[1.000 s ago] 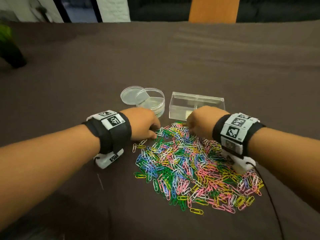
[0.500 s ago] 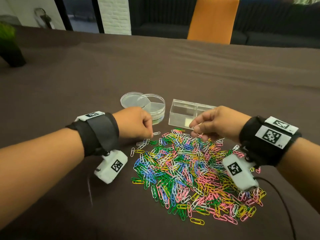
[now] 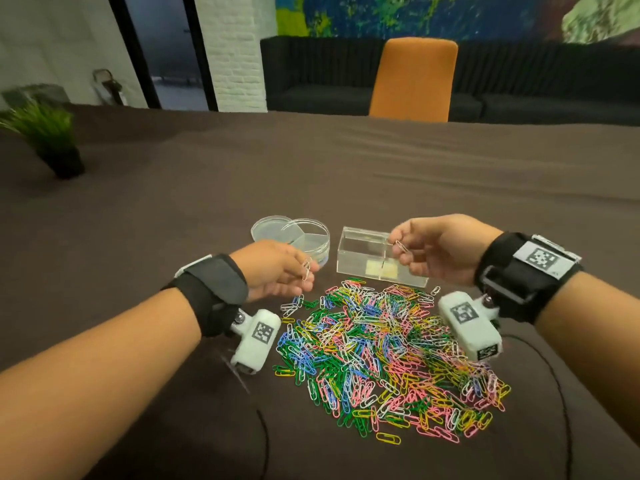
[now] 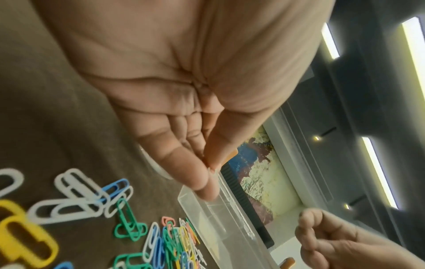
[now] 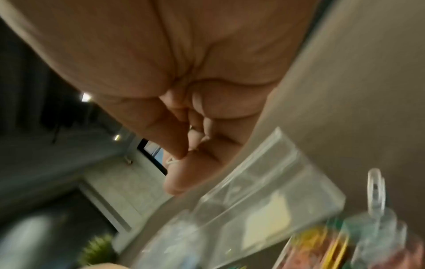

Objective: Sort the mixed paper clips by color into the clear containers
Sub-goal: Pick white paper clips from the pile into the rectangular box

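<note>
A heap of mixed coloured paper clips (image 3: 384,355) lies on the brown cloth. Behind it stand a round clear dish (image 3: 308,242) and a rectangular clear box (image 3: 363,259) with two compartments. My left hand (image 3: 306,271) hovers in front of the round dish, pinching white paper clips (image 3: 306,269) between thumb and forefinger. My right hand (image 3: 398,251) is raised over the clear box and pinches one white paper clip (image 3: 401,246). In the left wrist view the left hand (image 4: 210,166) has thumb and fingers pressed together above the box (image 4: 220,218). The right wrist view is blurred; a white clip (image 5: 172,161) shows at the fingertips.
The round dish's lid (image 3: 268,228) lies beside it at the left. A potted plant (image 3: 52,140) stands at the far left of the table. An orange chair (image 3: 414,81) is behind the table's far edge. A loose white clip (image 3: 435,290) lies near the box.
Both hands rose off the pile with white clips pinched. The right hand moved up over the clear box, the left toward the round dish. The head view tilted upward.
</note>
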`<state>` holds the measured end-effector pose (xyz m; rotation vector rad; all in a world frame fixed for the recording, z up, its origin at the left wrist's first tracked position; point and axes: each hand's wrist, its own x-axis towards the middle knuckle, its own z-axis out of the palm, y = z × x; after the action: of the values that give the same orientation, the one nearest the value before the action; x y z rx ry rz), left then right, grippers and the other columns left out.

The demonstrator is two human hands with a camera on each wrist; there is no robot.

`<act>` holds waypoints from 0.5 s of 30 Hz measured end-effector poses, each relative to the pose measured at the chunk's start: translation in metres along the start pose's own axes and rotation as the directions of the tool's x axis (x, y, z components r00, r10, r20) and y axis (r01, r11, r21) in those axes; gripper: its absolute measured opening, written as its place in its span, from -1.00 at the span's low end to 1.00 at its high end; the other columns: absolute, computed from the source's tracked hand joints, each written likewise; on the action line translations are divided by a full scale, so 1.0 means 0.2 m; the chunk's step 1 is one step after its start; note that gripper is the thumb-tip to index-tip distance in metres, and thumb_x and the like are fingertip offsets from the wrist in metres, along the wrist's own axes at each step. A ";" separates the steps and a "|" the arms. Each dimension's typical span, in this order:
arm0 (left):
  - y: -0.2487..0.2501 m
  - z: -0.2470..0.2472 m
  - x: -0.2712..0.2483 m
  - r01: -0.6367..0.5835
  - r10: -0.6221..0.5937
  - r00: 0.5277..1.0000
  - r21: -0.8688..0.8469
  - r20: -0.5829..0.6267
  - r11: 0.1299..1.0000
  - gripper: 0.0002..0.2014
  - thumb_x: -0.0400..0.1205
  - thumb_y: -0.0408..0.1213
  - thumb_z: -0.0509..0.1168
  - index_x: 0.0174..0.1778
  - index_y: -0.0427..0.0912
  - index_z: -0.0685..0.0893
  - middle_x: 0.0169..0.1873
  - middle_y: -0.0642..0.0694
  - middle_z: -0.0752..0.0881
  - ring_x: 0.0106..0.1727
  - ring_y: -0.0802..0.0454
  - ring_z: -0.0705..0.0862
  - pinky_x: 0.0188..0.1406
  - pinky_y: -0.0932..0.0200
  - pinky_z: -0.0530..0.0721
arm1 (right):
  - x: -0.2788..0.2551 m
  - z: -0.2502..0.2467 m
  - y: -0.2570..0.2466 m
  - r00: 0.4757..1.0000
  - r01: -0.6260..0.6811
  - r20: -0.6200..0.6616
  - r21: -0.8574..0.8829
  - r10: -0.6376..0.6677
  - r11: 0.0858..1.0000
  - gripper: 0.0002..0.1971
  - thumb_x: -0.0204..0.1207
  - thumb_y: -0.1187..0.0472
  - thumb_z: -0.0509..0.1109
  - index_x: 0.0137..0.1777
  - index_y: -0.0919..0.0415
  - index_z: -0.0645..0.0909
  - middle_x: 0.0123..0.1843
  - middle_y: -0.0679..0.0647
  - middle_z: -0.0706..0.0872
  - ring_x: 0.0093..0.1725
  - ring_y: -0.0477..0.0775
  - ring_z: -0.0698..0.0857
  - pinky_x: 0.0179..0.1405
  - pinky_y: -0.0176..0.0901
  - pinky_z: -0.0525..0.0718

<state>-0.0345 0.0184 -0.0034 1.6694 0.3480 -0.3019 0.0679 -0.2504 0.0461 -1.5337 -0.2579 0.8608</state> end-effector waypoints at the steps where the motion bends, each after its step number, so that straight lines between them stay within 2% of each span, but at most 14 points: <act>1: 0.00 0.01 -0.01 0.009 -0.009 1.000 -0.017 -0.010 1.000 -0.82 0.66 -0.56 0.26 0.13 -0.35 0.69 -0.20 -0.21 0.75 -0.26 0.03 0.78 -0.38 0.29 0.76 | -0.01 -0.01 -0.01 1.000 0.019 -0.020 -0.096 -0.021 0.995 -0.79 0.59 0.52 0.16 0.02 0.33 0.61 -0.22 0.18 0.67 -0.33 0.04 0.64 -0.42 -0.24 0.70; 2: 0.01 0.03 -0.02 0.004 -0.004 1.000 -0.018 -0.022 1.000 -0.82 0.67 -0.54 0.27 0.15 -0.34 0.68 -0.17 -0.22 0.75 -0.26 0.05 0.78 -0.38 0.31 0.76 | -0.02 -0.01 -0.03 0.997 0.039 -0.056 -0.243 -0.055 0.969 -0.77 0.60 0.57 0.16 0.03 0.35 0.60 -0.22 0.20 0.68 -0.33 0.05 0.68 -0.39 -0.21 0.74; 3: 0.03 0.04 -0.02 -0.010 0.010 0.999 -0.009 -0.035 1.000 -0.83 0.67 -0.53 0.28 0.15 -0.32 0.68 -0.16 -0.22 0.75 -0.27 0.06 0.78 -0.38 0.33 0.75 | -0.03 -0.01 -0.04 0.988 0.051 -0.109 -0.432 -0.109 0.900 -0.80 0.62 0.57 0.20 0.02 0.35 0.61 -0.24 0.19 0.69 -0.35 0.03 0.70 -0.37 -0.19 0.76; 5: 0.11 0.09 0.00 -0.057 0.058 0.996 0.013 -0.068 0.998 -0.86 0.67 -0.52 0.30 0.10 -0.28 0.67 -0.16 -0.22 0.77 -0.31 0.10 0.77 -0.41 0.35 0.74 | -0.03 -0.05 -0.07 0.942 0.035 -0.196 -0.749 -0.272 0.661 -0.89 0.59 0.47 0.37 -0.03 0.29 0.67 -0.30 0.11 0.75 -0.45 -0.11 0.71 -0.40 -0.26 0.73; 6: 0.15 0.11 0.02 -0.086 0.087 0.992 0.016 -0.089 0.996 -0.86 0.66 -0.53 0.30 0.07 -0.27 0.67 -0.18 -0.22 0.78 -0.35 0.11 0.77 -0.43 0.35 0.73 | -0.03 -0.06 -0.09 0.915 0.017 -0.213 -0.828 -0.342 0.560 -0.92 0.55 0.41 0.43 -0.07 0.23 0.70 -0.34 0.06 0.76 -0.50 -0.17 0.68 -0.41 -0.30 0.68; 7: 0.20 0.14 0.05 -0.117 0.118 0.987 0.021 -0.108 0.993 -0.86 0.66 -0.55 0.29 0.04 -0.27 0.68 -0.20 -0.22 0.79 -0.38 0.11 0.77 -0.45 0.35 0.72 | -0.02 -0.07 -0.11 0.891 0.004 -0.230 -0.859 -0.392 0.512 -0.93 0.52 0.36 0.47 -0.11 0.18 0.72 -0.36 0.02 0.77 -0.51 -0.20 0.66 -0.38 -0.32 0.64; 9: 0.27 0.21 0.10 -0.157 0.163 0.978 0.048 -0.133 0.986 -0.86 0.66 -0.56 0.29 0.01 -0.28 0.69 -0.22 -0.22 0.79 -0.41 0.13 0.76 -0.48 0.36 0.70 | 0.01 -0.09 -0.12 0.865 0.007 -0.267 -0.841 -0.426 0.541 -0.90 0.50 0.35 0.48 -0.15 0.14 0.73 -0.37 -0.02 0.76 -0.47 -0.18 0.67 -0.29 -0.29 0.67; 12: 0.33 0.30 0.20 -0.169 0.184 0.974 0.120 -0.131 0.978 -0.87 0.65 -0.54 0.31 -0.04 -0.27 0.72 -0.24 -0.21 0.79 -0.40 0.13 0.74 -0.45 0.36 0.70 | 0.08 -0.10 -0.11 0.863 0.032 -0.286 -0.790 -0.416 0.612 -0.85 0.48 0.39 0.48 -0.22 0.13 0.73 -0.39 0.00 0.76 -0.45 -0.09 0.70 -0.17 -0.09 0.81; 15: 0.35 0.35 0.29 -0.165 0.200 0.968 0.214 -0.154 0.963 -0.86 0.66 -0.54 0.30 -0.12 -0.26 0.71 -0.28 -0.19 0.75 -0.40 0.11 0.69 -0.45 0.37 0.70 | 0.16 -0.08 -0.10 0.861 0.078 -0.249 -0.796 -0.443 0.600 -0.82 0.46 0.37 0.50 -0.27 0.07 0.72 -0.37 0.01 0.78 -0.39 -0.01 0.75 -0.09 0.01 0.83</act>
<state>0.0469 -0.0556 0.0285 1.9174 0.2980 -0.0524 0.1072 -0.2389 0.0526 -2.3654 -0.5714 0.1018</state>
